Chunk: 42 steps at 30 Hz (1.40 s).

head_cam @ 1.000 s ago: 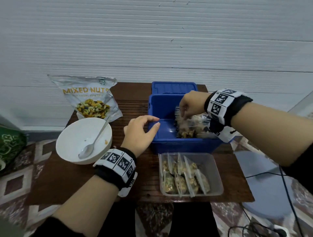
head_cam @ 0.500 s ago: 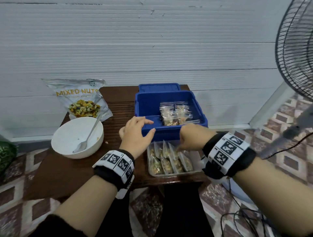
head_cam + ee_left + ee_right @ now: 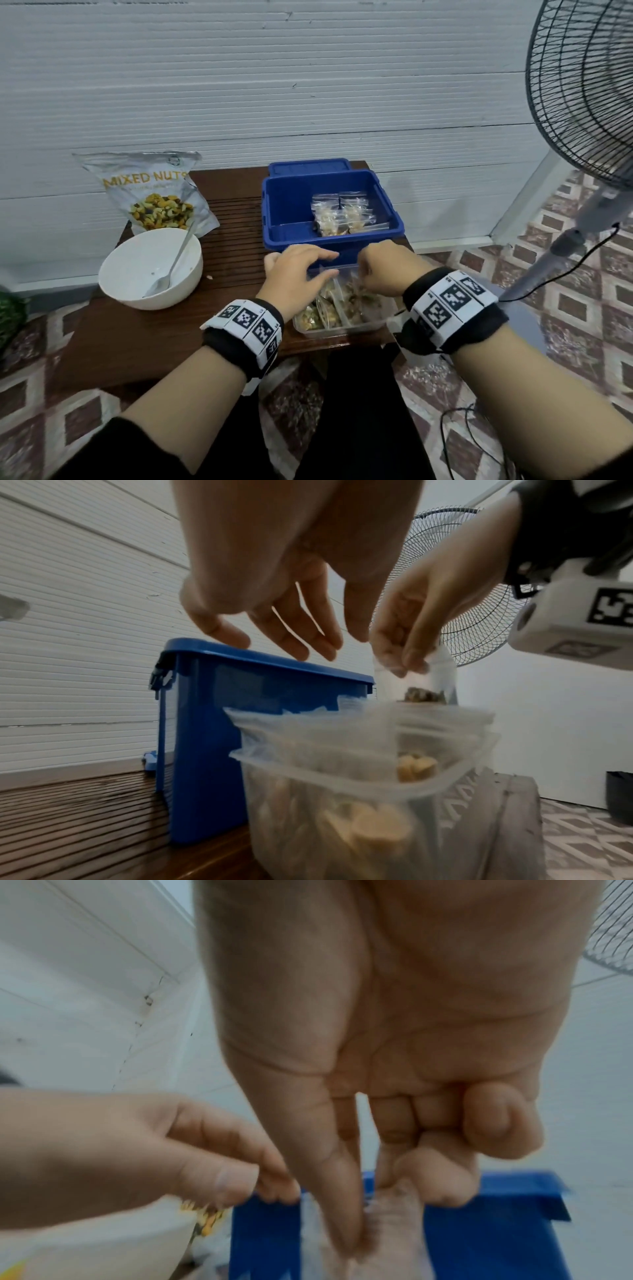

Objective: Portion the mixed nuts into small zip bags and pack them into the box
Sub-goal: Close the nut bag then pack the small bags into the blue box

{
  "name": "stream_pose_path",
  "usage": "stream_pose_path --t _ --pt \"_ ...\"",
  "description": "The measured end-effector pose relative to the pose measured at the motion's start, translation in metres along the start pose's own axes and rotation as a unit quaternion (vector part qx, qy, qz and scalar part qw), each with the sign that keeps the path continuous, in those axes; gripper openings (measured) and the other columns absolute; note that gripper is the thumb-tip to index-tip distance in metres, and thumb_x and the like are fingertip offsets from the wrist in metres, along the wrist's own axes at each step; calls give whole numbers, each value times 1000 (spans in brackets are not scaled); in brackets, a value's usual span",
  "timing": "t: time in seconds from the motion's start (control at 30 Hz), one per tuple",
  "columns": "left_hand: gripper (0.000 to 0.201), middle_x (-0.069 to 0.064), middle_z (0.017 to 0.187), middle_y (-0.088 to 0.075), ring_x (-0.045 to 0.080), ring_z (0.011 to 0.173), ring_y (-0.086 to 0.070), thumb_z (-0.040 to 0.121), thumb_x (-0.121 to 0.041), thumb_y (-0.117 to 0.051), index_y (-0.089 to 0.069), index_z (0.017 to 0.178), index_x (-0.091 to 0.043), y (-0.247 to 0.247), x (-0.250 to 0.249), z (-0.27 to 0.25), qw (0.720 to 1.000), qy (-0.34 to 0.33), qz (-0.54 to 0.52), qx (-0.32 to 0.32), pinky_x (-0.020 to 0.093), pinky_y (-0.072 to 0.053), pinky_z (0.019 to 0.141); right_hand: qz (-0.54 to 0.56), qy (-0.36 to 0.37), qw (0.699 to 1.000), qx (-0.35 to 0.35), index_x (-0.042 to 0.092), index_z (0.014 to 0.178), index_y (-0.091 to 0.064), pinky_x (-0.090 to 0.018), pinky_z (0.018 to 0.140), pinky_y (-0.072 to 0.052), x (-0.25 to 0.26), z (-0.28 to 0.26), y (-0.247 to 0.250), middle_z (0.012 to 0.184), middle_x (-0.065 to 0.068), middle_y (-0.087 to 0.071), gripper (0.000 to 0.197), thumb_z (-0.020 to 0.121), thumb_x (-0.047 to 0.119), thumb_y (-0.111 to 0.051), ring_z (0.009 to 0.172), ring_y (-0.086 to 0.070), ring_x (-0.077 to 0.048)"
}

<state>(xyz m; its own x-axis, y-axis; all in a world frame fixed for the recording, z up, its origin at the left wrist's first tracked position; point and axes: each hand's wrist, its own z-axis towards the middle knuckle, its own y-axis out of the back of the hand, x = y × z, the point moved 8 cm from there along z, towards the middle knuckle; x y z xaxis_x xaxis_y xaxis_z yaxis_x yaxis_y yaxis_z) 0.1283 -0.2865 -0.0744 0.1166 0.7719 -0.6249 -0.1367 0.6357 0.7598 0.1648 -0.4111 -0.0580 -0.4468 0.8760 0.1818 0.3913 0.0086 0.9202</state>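
Since half a second ago, right hand (image 3: 416,620) has pinched a zip bag (image 3: 423,685) by its top edge, lifting it from the clear tray (image 3: 371,327) under it. Light, floppy, slick film; grip the seal strip. Left hand (image 3: 295,272) hovers alongside, fingers loose, empty. Blue box (image 3: 284,209) just beyond.

- A dark brown wooden table (image 3: 109,342) with a slatted top stands against a white ribbed wall.
- A white bowl (image 3: 150,270) sits at its left side.
- A mixed nuts pouch (image 3: 154,195) stands behind the bowl, at the far left edge.
- A blue box (image 3: 291,212) rests at the back right; its blue lid (image 3: 308,167) lies just behind it.
- A clear plastic tub (image 3: 342,330) sits at the near edge, just in front of the box.
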Motion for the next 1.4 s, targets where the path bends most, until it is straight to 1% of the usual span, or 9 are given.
stream_pose_path --t 0.1,0.2,0.3,0.43,0.6,0.87,1.07,1.27,1.4 --pt "15 -30 103 -60 4 115 -52 86 -42 -66 -59 95 -51 -8 -7 3 998 -15 -60 32 42 -28 107 33 50 998 -13 23 88 -59 -31 79 -47 5 -5 15 98 -2 -58 10 92 15 -55 93 -58 -21" --pt "16 -21 87 -67 8 95 -62 84 -42 -69 -59 73 -48 -3 -4 6 993 0 -114 -11 50 -43 96 81 78 992 -48 24 86 -59 -25 73 -43 7 -7 28 85 7 -54 14 91 11 -56 83 -53 -14" --pt "8 -24 85 -67 6 91 -62 81 -50 -61 -62 74 -46 6 -4 6 990 -3 -138 -35 52 -43 94 109 87 988 -72 22 84 -61 -15 59 -34 4 -6 33 73 14 -51 9 89 16 -62 71 -50 -6" --pt "15 -32 90 -64 2 91 -62 78 -57 -55 -61 87 -46 14 5 8 987 6 -152 -42 54 -43 96 146 75 982 -89 23 77 -62 -10 59 -34 -5 -3 32 74 12 -58 17 85 10 -67 70 -53 -1" --pt "7 -27 88 -66 -3 91 -61 82 -49 -59 -63 82 -43 13 1 8 987 3 -160 -20 54 -38 102 168 70 977 -109 21 75 -64 -7 58 -34 -5 1 30 76 10 -62 18 86 5 -65 68 -53 4" --pt "18 -19 81 -66 4 87 -62 90 -31 -65 -59 75 -41 16 -2 13 992 3 -124 -29 53 -43 95 170 115 972 -118 20 81 -65 -11 58 -38 3 2 31 76 6 -63 7 85 22 -70 72 -57 -8" --pt "12 -28 87 -67 -6 89 -61 86 -37 -69 -63 79 -46 17 5 14 989 14 -145 -35 51 -41 100 159 114 969 -153 33 64 -49 -24 67 -36 -1 9 36 71 13 -53 34 85 12 -67 70 -50 -3" --pt "10 -26 83 -68 -6 85 -62 85 -34 -70 -65 79 -41 24 2 17 990 -5 -136 -47 53 -42 97 175 143 962 -153 28 77 -63 -28 69 -47 2 5 42 76 3 -63 10 83 27 -71 76 -59 -14" --pt "15 -23 80 -69 1 87 -62 83 -39 -71 -63 74 -47 23 -2 17 991 -5 -130 -42 53 -43 95 173 156 960 -158 22 73 -63 -25 70 -42 5 7 43 78 4 -63 14 83 17 -71 80 -57 -13"
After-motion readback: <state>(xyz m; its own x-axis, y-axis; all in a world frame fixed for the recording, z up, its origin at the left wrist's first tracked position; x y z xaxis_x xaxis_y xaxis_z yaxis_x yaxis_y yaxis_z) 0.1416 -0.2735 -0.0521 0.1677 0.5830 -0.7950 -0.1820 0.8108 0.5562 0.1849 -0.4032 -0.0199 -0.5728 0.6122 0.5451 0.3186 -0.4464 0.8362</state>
